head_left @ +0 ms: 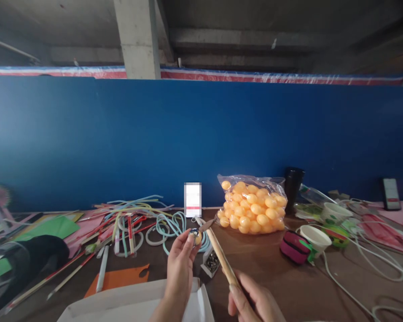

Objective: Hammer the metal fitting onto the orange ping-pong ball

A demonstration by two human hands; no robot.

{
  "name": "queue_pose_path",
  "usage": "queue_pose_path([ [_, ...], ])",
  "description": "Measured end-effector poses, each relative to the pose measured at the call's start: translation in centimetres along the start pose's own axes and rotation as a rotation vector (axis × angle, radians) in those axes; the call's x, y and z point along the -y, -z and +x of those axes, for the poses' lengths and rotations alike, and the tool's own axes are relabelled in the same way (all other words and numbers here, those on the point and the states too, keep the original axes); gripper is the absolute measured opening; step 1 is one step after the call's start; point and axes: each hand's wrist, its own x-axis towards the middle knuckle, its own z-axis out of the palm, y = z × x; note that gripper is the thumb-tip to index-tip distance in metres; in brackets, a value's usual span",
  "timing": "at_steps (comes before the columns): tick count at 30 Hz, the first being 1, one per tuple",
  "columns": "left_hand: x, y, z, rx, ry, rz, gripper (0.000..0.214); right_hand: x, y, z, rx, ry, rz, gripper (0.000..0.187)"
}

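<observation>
My left hand (pixel 183 259) pinches a small round shiny piece (pixel 196 236), part silvery and part yellowish, between thumb and fingers; its exact kind is unclear. In my right hand (pixel 251 297) is a hammer (pixel 221 255), gripped by its pale wooden handle. The dark metal head points up and left, close beside the round piece; whether they touch I cannot tell. Just below them on the table lies a small open box (pixel 211 263) of dark little metal bits. Pale blue tubing (pixel 171 226) is coiled behind my left hand.
A clear bag of orange balls (pixel 251 208) stands at the back. A white tray (pixel 137 304) lies in front. Thin sticks and tubes (pixel 129 228) spread leftwards. On the right are a maroon pouch (pixel 294 247), a paper cup (pixel 315 238) and white cables (pixel 342 290). A blue partition (pixel 201 134) rises behind.
</observation>
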Motion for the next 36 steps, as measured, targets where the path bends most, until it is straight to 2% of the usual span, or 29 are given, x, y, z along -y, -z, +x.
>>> queue_pose_path([
  [16,0.1,0.1,0.1,0.011,0.003,0.027,0.033,0.4,-0.1,-0.2,-0.008,0.004,-0.027,0.068],
  [36,-0.1,-0.2,0.0,0.0,-0.007,0.016,0.033,1.5,0.2,-0.7,-0.005,0.051,-0.052,0.054],
])
